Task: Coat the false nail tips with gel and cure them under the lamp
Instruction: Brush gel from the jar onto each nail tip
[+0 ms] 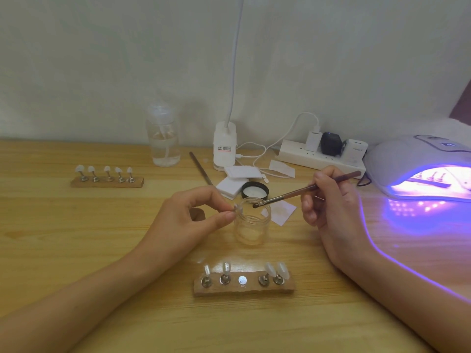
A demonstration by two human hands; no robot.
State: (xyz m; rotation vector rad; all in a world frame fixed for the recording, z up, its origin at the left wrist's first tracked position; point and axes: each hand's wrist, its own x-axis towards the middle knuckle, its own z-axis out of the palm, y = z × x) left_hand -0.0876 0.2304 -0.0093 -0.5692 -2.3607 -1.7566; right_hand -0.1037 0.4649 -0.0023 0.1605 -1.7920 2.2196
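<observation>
Near me, the wooden stand (229, 291) shows one bare spot. My left hand (193, 215) pinches a nail tip (236, 207) by the jar (251, 225), close for the brush (305, 188) my right hand (328, 200) grips.

Jar mid-surface (76, 238), holders before it and far left, curing lamp (420, 154) at the right.
The jar (251, 225) stands between the left hand (193, 217), which pinches a nail tip (236, 207) at its left rim, and the right hand (328, 200), whose brush (305, 189) reaches over its mouth. The near holder (243, 289) lies before the jar, the far holder (107, 182) back left. Behind the jar lie the lid (254, 191) and pads (233, 186); the bottle (164, 141) and power strip (318, 159) stand along the wall.
</observation>
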